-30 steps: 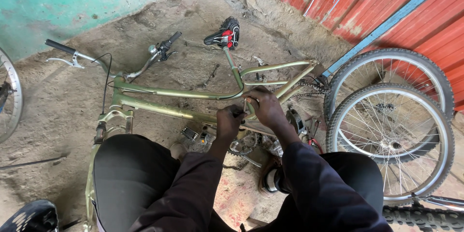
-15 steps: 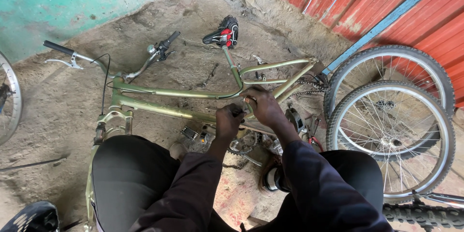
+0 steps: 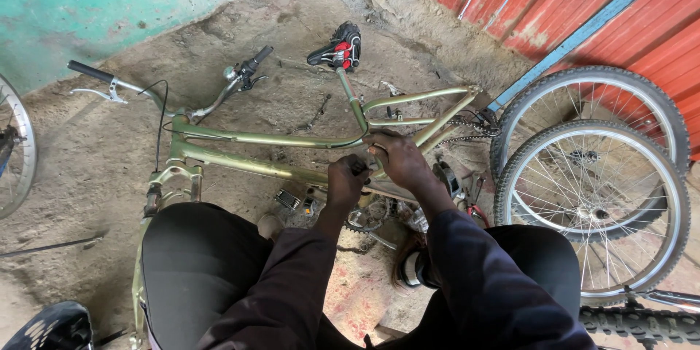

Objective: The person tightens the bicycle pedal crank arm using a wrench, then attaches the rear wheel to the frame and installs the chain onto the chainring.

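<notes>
A: Head view first. Bare dirt floor (image 3: 87, 175), teal wall (image 3: 109, 0) at the top left, red corrugated metal sheeting (image 3: 583, 0) at the top right.

B: And on that floor?

A: Olive-green bicycle frame (image 3: 255, 138) lying on its side, handlebar (image 3: 160, 98) towards the left, black and red saddle (image 3: 337, 49) pointing at the back wall. No wheels fitted: 2 loose wheels (image 3: 594, 197) stacked flat at the right, part of another rim at the left edge.

B: Hands?

A: Left hand (image 3: 346, 179) curled tight, grip pressed together around something small near the seat tube junction; cannot tell what. Right hand (image 3: 397, 160) just beside it, fingers wrapped over the frame tube above the crank, touching the left hand.

B: How far along?

A: Judging by the layout, stripped down already: wheels off, chain (image 3: 467, 127) slack by the rear stays, small parts scattered near the chainring (image 3: 368, 215). Work around the crank looks unfinished; refitting of wheels apparently all left. No other view to go through.
</notes>
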